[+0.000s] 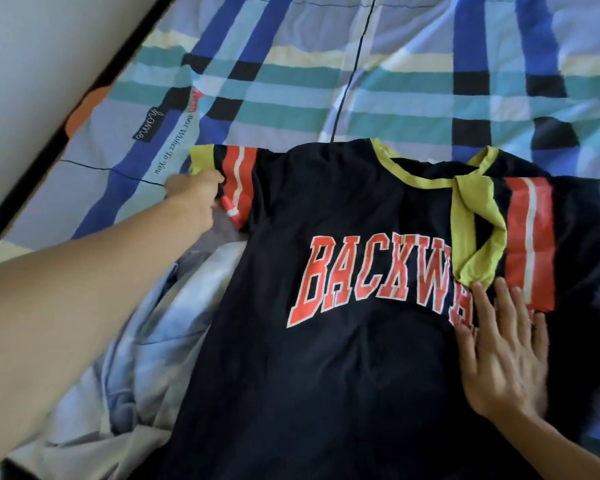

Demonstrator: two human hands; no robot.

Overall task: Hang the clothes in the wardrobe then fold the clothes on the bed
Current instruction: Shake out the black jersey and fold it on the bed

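Your left hand [196,195] pinches the left sleeve [231,181] of the navy shirt [343,341], spread on the bed [326,81]. Right hand [503,348] flat, fingers spread, gripping nothing. Risk: pulling the sleeve drags the shirt askew over the rumpled pale cloth [146,341] beneath.
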